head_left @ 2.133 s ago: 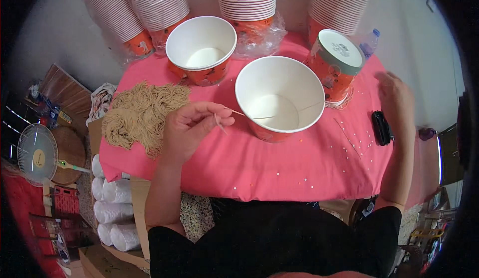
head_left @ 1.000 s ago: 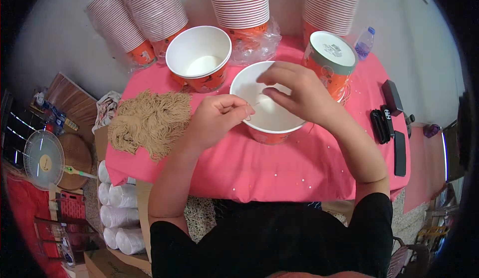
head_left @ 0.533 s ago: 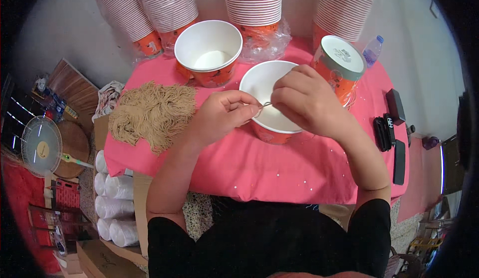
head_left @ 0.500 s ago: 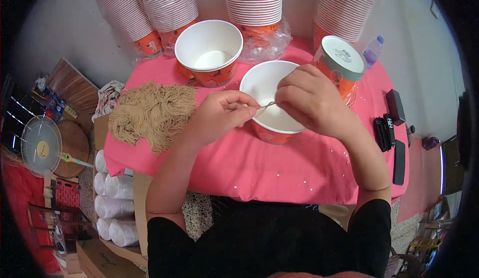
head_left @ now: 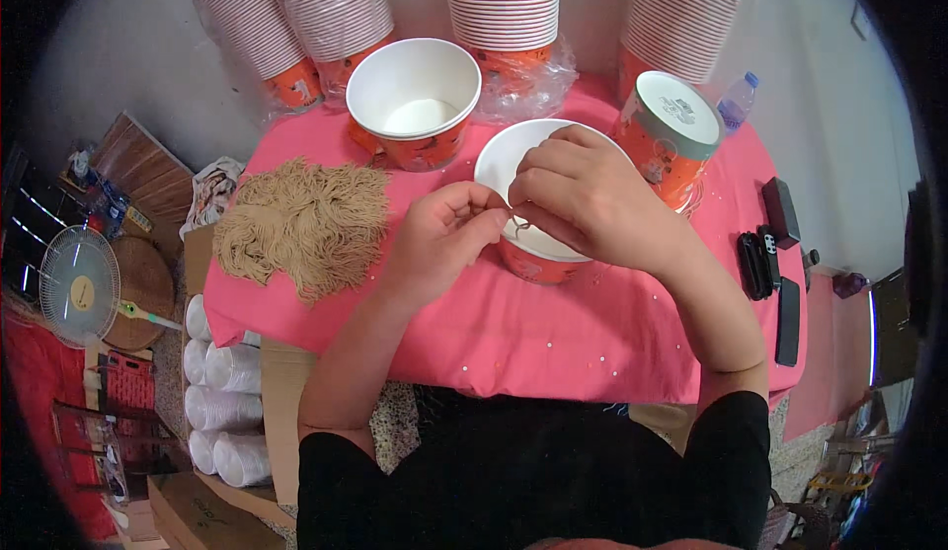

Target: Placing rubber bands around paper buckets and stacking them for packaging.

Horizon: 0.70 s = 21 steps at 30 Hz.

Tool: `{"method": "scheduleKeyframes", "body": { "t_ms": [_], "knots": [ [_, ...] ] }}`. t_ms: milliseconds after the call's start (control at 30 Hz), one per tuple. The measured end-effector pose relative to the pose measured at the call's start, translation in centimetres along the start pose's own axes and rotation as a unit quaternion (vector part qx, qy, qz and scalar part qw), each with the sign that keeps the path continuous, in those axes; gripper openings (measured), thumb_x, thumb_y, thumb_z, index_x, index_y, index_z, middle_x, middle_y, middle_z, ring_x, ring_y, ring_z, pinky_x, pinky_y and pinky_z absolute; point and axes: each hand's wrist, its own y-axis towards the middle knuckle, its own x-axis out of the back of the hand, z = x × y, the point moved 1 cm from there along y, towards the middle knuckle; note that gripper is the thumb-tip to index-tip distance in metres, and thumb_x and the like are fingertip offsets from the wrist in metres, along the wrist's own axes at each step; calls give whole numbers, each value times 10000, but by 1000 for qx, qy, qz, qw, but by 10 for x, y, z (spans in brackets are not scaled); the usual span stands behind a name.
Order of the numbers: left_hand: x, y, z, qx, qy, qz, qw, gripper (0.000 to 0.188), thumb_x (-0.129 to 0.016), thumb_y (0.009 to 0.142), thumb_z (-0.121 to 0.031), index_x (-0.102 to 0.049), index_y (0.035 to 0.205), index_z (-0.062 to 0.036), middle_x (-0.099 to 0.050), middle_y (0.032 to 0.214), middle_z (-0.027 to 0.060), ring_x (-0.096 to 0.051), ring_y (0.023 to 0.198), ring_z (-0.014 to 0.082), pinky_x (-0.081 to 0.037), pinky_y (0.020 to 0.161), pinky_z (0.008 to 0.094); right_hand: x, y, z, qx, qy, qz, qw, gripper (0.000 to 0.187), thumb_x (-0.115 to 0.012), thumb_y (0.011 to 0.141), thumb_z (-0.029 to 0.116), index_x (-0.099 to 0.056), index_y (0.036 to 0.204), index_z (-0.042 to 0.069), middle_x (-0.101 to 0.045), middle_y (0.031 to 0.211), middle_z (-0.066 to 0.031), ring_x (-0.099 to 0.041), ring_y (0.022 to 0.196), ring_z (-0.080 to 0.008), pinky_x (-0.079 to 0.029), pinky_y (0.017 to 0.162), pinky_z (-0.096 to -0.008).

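Note:
A short loop of thin beige string [head_left: 522,224] is pinched between my two hands. The fingertips of my left hand [head_left: 449,234] and my right hand [head_left: 583,190] meet over the near-left rim of a white-lined orange paper bucket [head_left: 541,270], and both hands are closed. My right hand covers part of the bucket's opening, and the string's ends are hidden by the fingers. Left of my left hand lies a loose heap of similar beige strings [head_left: 301,226] on the pink tablecloth [head_left: 474,343].
Nested buckets [head_left: 415,86] stand behind the heap; an upturned bucket [head_left: 671,145] is at the right. Tall stacks of paper buckets [head_left: 501,7] line the wall. A small bottle [head_left: 737,103], black case [head_left: 780,211] and phone [head_left: 788,321] lie at the right edge. Tiny white beads dot the cloth.
My right hand has moved left and come up against my left fingertips. The string, stretched between the hands before, is now a small loop below the fingers.

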Motion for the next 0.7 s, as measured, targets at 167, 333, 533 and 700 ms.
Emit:
{"method": "scheduleKeyframes", "body": {
  "t_ms": [167, 333, 533, 700],
  "knots": [
    [-4, -5, 1, -11, -17, 12, 1000, 120, -593, 889, 1, -593, 1008, 18, -616, 897, -3, -572, 795, 31, -465, 667, 188, -5, 1, 2, -4, -1, -7, 1000, 178, -714, 695, 97, -589, 817, 65, -572, 789, -56, -577, 752, -245, -461, 745, -368],
    [-11, -5, 10, -56, -14, -50, 997, 112, -602, 873, 17, -585, 984, 4, -599, 848, -20, -554, 733, 15, -438, 600, 176, -7, 0, 3, -10, 6, 4, 1000, 163, -717, 708, 102, -592, 805, 66, -577, 780, -59, -578, 742, -245, -458, 736, -366],
    [-9, -6, 13, -68, 71, -44, 994, 78, -600, 865, 18, -558, 926, -7, -587, 813, -31, -542, 672, 6, -429, 555, 176, -14, -6, 2, -63, 69, 19, 995, 138, -696, 777, 115, -588, 820, 40, -573, 777, -85, -569, 736, -278, -448, 739, -379],
    [-12, -6, 19, -155, 87, -82, 981, 86, -616, 858, 11, -565, 923, -14, -605, 774, -19, -555, 659, 8, -447, 559, 175, -12, -4, 2, -135, 201, 37, 970, 132, -610, 838, 130, -591, 837, -1, -616, 766, -149, -580, 722, -370, -456, 659, -419]
  ]
}}
